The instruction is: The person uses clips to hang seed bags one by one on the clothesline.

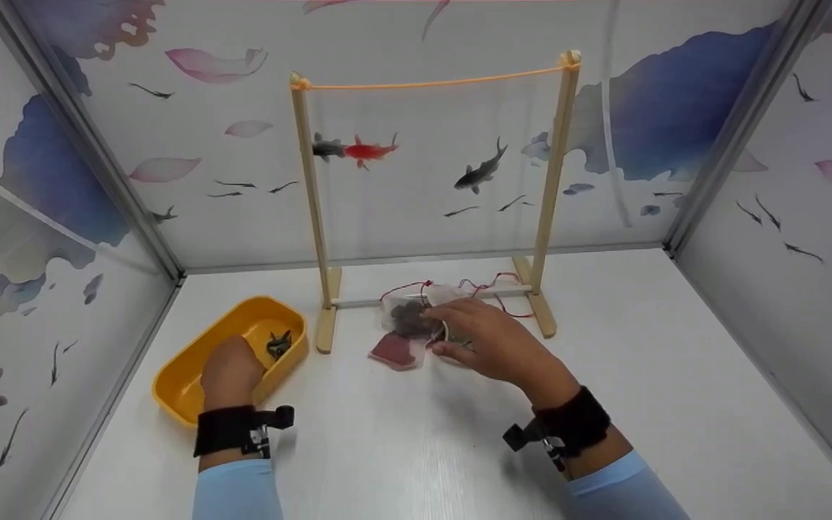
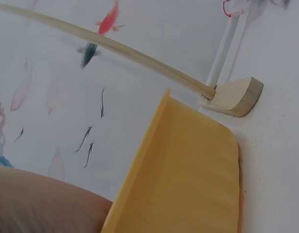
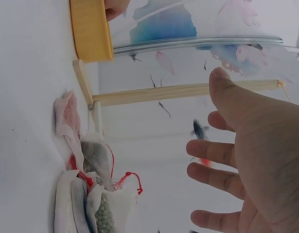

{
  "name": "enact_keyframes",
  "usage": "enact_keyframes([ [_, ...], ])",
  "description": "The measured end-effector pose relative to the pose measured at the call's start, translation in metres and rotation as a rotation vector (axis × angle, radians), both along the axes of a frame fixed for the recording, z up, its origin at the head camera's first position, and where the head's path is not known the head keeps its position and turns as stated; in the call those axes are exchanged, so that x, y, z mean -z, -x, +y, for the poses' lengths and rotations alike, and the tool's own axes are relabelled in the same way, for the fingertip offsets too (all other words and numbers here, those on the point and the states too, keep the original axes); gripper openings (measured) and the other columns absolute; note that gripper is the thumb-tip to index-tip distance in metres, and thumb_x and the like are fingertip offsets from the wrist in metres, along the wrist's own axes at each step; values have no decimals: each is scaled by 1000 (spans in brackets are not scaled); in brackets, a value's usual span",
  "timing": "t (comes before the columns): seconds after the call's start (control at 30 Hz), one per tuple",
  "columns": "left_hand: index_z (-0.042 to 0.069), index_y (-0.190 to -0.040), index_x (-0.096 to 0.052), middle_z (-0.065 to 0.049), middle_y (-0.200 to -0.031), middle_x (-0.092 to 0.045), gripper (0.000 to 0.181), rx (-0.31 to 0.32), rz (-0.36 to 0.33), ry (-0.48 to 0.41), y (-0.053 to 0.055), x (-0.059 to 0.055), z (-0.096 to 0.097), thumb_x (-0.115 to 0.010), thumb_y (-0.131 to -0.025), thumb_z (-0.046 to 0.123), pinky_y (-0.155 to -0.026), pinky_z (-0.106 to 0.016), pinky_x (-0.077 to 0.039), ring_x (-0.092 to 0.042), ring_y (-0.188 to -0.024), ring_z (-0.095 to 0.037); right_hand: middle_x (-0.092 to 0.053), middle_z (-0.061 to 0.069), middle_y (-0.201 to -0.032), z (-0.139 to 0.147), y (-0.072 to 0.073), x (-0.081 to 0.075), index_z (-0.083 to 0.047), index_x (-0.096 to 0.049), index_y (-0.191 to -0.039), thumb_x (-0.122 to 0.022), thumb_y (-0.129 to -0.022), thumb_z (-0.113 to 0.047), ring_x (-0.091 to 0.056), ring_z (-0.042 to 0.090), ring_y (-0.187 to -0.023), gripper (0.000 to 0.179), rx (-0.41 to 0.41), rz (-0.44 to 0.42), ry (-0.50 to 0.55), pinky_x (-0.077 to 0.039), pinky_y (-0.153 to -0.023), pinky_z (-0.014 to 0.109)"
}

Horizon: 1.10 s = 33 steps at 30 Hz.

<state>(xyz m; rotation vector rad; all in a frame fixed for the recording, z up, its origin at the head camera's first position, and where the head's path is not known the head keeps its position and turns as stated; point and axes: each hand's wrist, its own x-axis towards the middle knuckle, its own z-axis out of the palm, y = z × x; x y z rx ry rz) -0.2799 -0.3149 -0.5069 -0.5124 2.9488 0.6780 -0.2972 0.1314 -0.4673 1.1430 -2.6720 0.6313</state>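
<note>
My left hand (image 1: 230, 370) reaches down into a yellow plastic basin (image 1: 181, 383), its fingers hidden from the head view. Beside it in the basin lie several small dark objects (image 1: 279, 345). In the left wrist view the basin's wall (image 2: 188, 170) covers the fingers. My right hand (image 1: 492, 341) hovers over a pile of sheer drawstring pouches, fingers spread and holding nothing in the right wrist view. One pouch (image 1: 394, 352) has reddish contents, another (image 1: 407, 315) dark ones. A pouch with green contents (image 3: 106, 211) shows in the right wrist view. Red cords (image 3: 132, 175) trail from the pouches.
Behind the pouches stands a wooden frame (image 1: 553, 180) with an orange string (image 1: 430, 84) tied between its post tops. A white rod (image 1: 358, 301) joins its feet low down. Panels printed with fish and petals enclose the white table (image 1: 387, 448) at the back and sides.
</note>
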Motion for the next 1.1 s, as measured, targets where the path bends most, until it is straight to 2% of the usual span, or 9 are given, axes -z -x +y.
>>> enact_keyframes([
  [0.23,-6,-96,-69,-16,-87,-60,8,32,13,-3,-1,1,-3,-62,-97,-8,-60,-34,-45,-57,-76,-29,-68,5,-162,2,-1,-2,-20,-67,-159,-73,-110,-50,-60,31,-156,57,10,-13,1,-50,-127,56],
  [0.4,3,-72,-57,-7,-69,-44,24,45,119,-48,3,-7,2,-56,-93,-10,-53,-32,-34,-42,-62,-22,-70,5,-160,4,0,-3,-16,-68,-157,-73,-111,-48,-61,31,-154,56,0,11,-3,-50,-127,55],
  [0.47,-2,-77,-66,-13,-72,-57,23,57,190,-92,4,-15,8,-56,-96,-7,-57,-35,-45,-53,-65,-25,-71,6,-158,5,0,-3,-15,-69,-156,-74,-111,-46,-62,31,-153,55,-2,28,-1,-51,-127,55],
  [0.53,-8,-95,-78,-23,-93,-73,24,68,247,-147,5,-25,17,-56,-102,-2,-71,-43,-59,-66,-80,-32,-72,6,-156,6,1,-3,-14,-70,-155,-74,-111,-44,-63,31,-152,54,2,50,4,-51,-127,54],
  [0.6,-8,-118,-81,-28,-123,-75,27,103,311,-176,8,-35,30,-59,-109,4,-95,-53,-63,-73,-107,-39,-74,7,-153,6,0,-4,-13,-71,-153,-75,-110,-43,-66,32,-149,52,25,84,17,-52,-125,54],
  [0.63,-6,-129,-80,-28,-138,-72,29,128,343,-180,8,-39,37,-63,-111,8,-108,-58,-60,-71,-123,-42,-75,8,-151,7,0,-4,-12,-72,-152,-76,-110,-42,-67,32,-147,52,42,99,31,-54,-124,54],
  [0.73,-2,-128,-81,-23,-140,-65,25,180,442,-224,12,-48,63,-69,-113,13,-115,-58,-55,-66,-132,-42,-78,9,-144,8,0,-6,-12,-74,-148,-78,-109,-38,-72,32,-139,47,102,147,78,-59,-118,54],
  [0.9,7,-120,-86,-12,-131,-65,16,280,594,-265,8,-54,115,-78,-109,16,-106,-51,-59,-71,-124,-32,-79,10,-140,8,-2,-7,-11,-75,-147,-80,-109,-34,-75,32,-133,45,170,138,156,-63,-110,53],
  [1.1,14,-112,-89,-2,-104,-75,10,477,690,-270,-1,-51,171,-82,-104,12,-92,-45,-61,-71,-104,-22,-78,5,-145,1,-6,-11,-17,-66,-159,-84,-106,-31,-76,29,-131,58,206,-86,227,-64,-107,53],
])
